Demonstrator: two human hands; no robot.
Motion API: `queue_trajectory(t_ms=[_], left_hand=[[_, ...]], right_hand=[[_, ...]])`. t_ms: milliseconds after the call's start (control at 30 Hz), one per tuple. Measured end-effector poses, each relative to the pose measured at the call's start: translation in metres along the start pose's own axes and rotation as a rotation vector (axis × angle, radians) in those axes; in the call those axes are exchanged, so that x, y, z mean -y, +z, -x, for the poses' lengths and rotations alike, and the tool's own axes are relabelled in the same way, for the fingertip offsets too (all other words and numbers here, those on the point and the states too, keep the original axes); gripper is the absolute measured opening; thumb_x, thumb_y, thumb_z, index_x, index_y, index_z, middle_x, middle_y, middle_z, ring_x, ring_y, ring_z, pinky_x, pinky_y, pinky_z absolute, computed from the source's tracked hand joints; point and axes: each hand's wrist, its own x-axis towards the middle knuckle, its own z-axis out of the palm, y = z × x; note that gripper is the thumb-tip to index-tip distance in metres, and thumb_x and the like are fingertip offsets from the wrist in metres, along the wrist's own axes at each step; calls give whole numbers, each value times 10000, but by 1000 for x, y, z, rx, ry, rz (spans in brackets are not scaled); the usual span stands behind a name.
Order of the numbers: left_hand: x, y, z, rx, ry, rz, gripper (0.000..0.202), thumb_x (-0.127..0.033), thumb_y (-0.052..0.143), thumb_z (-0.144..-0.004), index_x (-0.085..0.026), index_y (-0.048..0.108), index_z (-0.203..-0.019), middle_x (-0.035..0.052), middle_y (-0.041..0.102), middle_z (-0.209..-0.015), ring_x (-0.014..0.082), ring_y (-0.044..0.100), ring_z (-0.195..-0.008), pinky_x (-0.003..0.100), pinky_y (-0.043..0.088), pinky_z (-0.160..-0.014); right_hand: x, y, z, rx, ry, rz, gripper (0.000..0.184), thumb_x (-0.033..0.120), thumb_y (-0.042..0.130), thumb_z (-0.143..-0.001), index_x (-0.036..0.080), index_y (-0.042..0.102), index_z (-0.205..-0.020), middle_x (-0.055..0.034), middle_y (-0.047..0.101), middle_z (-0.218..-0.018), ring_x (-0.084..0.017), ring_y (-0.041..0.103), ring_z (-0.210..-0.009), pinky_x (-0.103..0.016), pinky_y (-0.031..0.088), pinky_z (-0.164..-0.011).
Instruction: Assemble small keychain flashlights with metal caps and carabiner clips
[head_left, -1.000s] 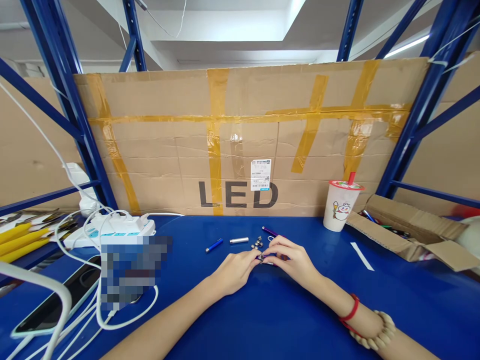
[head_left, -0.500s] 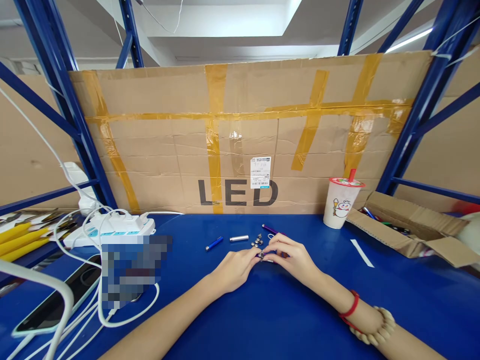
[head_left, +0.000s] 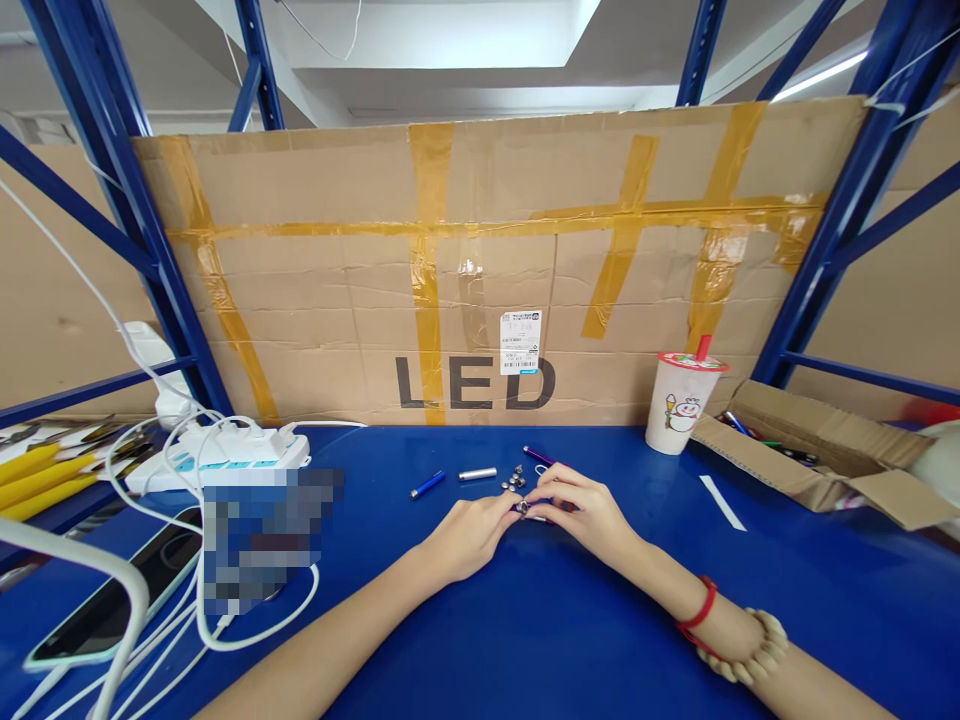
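My left hand and my right hand meet near the middle of the blue table. Their fingertips pinch a small round silver metal piece between them. Fingers partly cover it, so its full shape is hidden. A purple bit shows beside it. Just beyond the fingertips lie several small metal parts in a loose cluster. A purple tube rests behind my right hand, with a white loop near it. Farther left are a silver tube and a blue tube.
A lidded paper cup with a red straw and an open cardboard box stand at right, near a white strip. At left are a power strip, white cables and a phone. Cardboard walls the back.
Both hands stay at the same spot, still pinching the silver metal piece, with only slight finger movement. The loose parts and tubes have not moved.
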Motion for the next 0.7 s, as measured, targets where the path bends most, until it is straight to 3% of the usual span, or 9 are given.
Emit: queue_trajectory(t_ms=[300,433,700], left_hand=[[-3,-4,1,-2,5,19,229,-242,251,-949,-208,448,-1061,15,622,-876,156,608,-762,214,405,-618],[-3,-4,1,14,-1,15,216,-257,254,-950,-206,448,-1031,5,617,-830,151,604,-711,207,379,-573],[-1,0,4,21,8,10,205,-261,286,-943,-213,467,-1028,3,630,-893,153,611,-777,216,403,-627]], right_hand=[[3,-2,0,-17,-62,40,228,377,517,-845,217,674,-887,-46,604,-826,-103,564,-628,-208,457,-557],[4,-2,-1,-61,-120,13,215,358,538,-836,210,691,-807,-44,598,-803,-109,582,-674,-207,472,-588],[4,0,0,-86,-170,-10,158,304,590,-805,203,692,-738,-36,600,-784,-109,579,-679,-216,473,-609]])
